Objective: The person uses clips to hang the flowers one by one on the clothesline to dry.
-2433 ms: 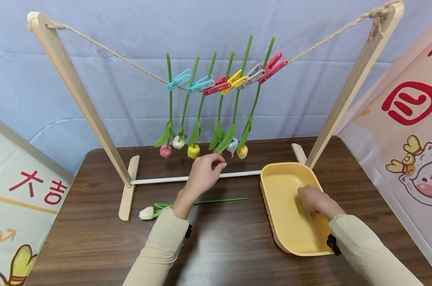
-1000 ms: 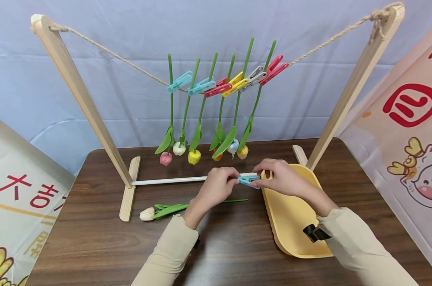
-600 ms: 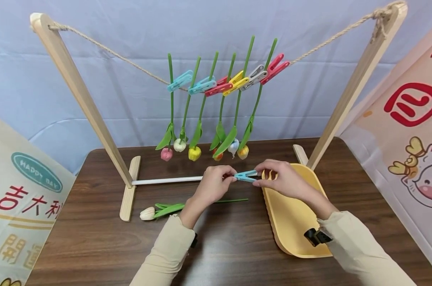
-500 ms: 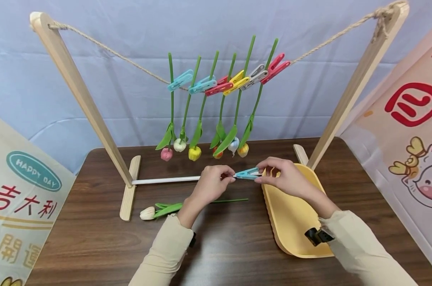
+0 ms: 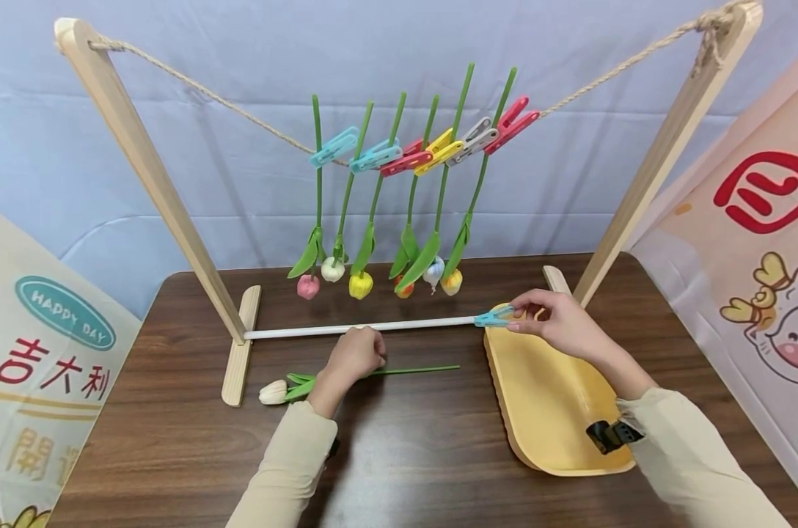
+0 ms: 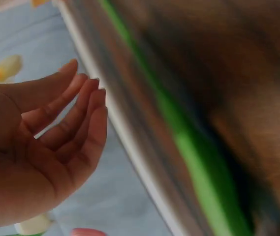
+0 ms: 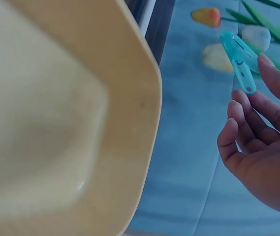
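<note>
My right hand pinches a light blue clothespin between thumb and fingers above the far edge of the yellow tray; the right wrist view shows the clothespin by its handle ends. My left hand, fingers loosely bent and holding nothing, hovers over the stem of a white artificial tulip lying on the table. In the left wrist view, the tulip's green leaf runs beside that hand. Several tulips hang heads down from a rope, fixed by clothespins such as the yellow clothespin.
A wooden frame with a left post and right post carries the rope. A white rod joins the posts low down. The yellow tray stands at the right on the brown table.
My right hand took the blue clothespin out of the tray, and both hands held it at the middle. Since then my left hand has released it and moved left toward the lying tulip; the right drew back right.
</note>
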The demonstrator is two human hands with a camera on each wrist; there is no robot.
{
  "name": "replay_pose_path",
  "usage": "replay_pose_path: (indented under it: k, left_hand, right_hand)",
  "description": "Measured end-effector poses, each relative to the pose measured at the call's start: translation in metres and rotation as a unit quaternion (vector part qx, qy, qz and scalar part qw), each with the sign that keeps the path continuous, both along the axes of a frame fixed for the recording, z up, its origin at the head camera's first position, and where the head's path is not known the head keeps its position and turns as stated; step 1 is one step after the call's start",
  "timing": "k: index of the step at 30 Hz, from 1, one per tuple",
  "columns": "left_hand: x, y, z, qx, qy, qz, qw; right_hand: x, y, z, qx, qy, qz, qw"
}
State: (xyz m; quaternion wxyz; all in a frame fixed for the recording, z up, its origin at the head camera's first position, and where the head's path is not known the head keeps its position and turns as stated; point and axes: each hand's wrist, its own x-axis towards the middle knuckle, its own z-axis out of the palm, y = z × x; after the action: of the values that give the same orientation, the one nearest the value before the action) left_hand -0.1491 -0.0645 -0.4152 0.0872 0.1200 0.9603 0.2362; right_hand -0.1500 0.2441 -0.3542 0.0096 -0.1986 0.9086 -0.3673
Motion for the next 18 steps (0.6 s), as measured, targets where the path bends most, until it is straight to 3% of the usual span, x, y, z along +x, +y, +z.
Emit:
replay_pose_path:
  k: [9,18]
  left_hand:
    - [0.001,-0.003,-0.024,-0.056,-0.015,0.031,0.9978]
    - [-0.001,-0.003,-0.032,-0.073,-0.019,0.034,0.9965]
  right_hand:
    - [0.004,0.023,-0.004,0.029,0.020,0.012,0.999]
    - [0.005,0.033,-0.012,0.044,-0.010,-0.005,0.999]
